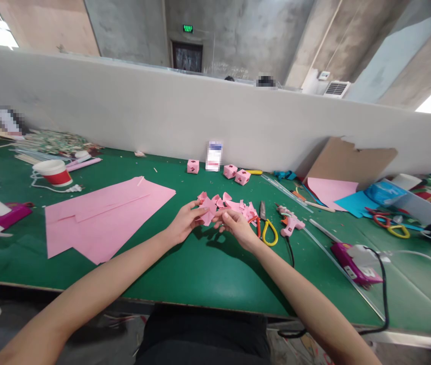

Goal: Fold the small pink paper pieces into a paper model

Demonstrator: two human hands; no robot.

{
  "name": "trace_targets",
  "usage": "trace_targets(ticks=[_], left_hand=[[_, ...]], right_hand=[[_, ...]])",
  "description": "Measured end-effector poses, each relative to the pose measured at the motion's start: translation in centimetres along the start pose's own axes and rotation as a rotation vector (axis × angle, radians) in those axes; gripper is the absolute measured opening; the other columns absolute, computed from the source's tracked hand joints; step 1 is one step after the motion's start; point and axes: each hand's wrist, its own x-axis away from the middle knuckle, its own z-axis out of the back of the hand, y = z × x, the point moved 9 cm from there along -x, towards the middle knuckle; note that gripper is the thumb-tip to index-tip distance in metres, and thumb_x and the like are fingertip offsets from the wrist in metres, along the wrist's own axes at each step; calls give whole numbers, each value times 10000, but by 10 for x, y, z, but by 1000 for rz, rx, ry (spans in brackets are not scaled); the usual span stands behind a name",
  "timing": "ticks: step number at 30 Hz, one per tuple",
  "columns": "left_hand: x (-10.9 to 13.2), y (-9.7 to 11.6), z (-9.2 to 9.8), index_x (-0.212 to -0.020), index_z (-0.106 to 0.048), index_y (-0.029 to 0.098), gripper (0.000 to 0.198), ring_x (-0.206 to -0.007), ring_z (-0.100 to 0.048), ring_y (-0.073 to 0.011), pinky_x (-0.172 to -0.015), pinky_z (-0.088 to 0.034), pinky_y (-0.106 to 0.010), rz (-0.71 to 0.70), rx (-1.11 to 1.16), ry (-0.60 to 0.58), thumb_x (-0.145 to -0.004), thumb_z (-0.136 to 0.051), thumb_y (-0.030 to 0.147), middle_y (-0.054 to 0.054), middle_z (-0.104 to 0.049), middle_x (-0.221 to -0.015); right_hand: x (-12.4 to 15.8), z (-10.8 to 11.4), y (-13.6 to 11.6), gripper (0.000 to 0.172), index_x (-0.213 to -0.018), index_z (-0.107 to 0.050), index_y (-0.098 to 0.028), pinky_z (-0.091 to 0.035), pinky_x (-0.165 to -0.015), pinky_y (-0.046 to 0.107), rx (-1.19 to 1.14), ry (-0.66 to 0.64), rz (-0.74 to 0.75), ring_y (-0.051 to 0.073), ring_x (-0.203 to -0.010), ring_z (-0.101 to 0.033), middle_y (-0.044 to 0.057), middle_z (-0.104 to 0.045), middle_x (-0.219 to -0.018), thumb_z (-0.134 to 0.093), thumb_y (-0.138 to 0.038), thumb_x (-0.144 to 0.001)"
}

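Note:
A folded piece of pink paper (208,210) is pinched between the thumb and fingers of my left hand (185,221), raised above the green table. Close to the paper's right edge, my right hand (236,228) has its thumb and fingers pressed together; whether they grip the paper or some small part is too small to make out. Behind both hands lies a heap of pink paper pieces (241,207), partly covered by the fingers. Scissors with yellow and red handles (270,232) and a pink glue gun (292,224) rest just right of my right hand.
Large pink paper sheets (105,218) cover the table's left side. Pink paper cubes (193,166) stand at the back beside a phone-like upright card (213,156). A paper cup (52,173) is far left; a magenta power strip (354,263) with cables lies right. A white partition (143,111) borders the back.

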Motion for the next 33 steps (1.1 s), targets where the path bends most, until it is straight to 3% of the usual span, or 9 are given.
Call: trace_targets(ticks=[3, 7, 13, 19, 27, 33], left_hand=[[0, -2, -6, -1015, -623, 134, 353, -701, -665, -117, -612, -525, -200, 53, 82, -69, -714, -791, 211, -53, -699, -884], [7, -6, -22, -1064, -643, 138, 382, -678, -665, -106, -620, -533, -194, 90, 94, -208, -730, -798, 240, -59, -706, -898], [10, -8, -22, -1121, -617, 130, 484, -676, -667, -118, -615, -530, -212, 95, 55, -180, -700, -827, 242, -66, -707, -891], [11, -11, -27, -1113, -626, 130, 479, -650, -653, -102, -597, -510, -198, 112, 57, -241, -705, -825, 282, -54, -697, -877], [14, -12, -28, -1096, -622, 147, 482, -635, -642, -105, -599, -501, -214, 126, 44, -233, -694, -831, 311, -43, -695, -851], [15, -13, -31, -1101, -613, 150, 504, -646, -648, -106, -613, -509, -214, 113, -23, -289, -688, -831, 339, -28, -692, -834]], right_hand=[[1, 0, -7, 423, -1085, -672, -228, -495, -629, 243, 64, 1, 74, 143, -774, -648, 46, -695, -991, -779, -435, -732], [0, -1, 0, 438, -1130, -670, -243, -500, -632, 259, 116, -22, 77, 153, -798, -630, 42, -674, -1010, -776, -403, -736], [-1, -2, 4, 419, -1104, -680, -238, -497, -627, 267, 139, -23, 89, 145, -772, -609, 42, -657, -1017, -770, -415, -735], [2, -7, -1, 439, -1069, -676, -212, -497, -620, 262, 152, -7, 74, 144, -750, -598, 35, -650, -931, -775, -451, -714], [4, -10, -2, 417, -1054, -674, -226, -485, -607, 257, 156, 9, 89, 161, -774, -595, 29, -642, -896, -761, -465, -723], [5, -12, -4, 363, -953, -672, -203, -465, -595, 252, 145, 13, 82, 134, -679, -563, 8, -620, -802, -736, -492, -742]])
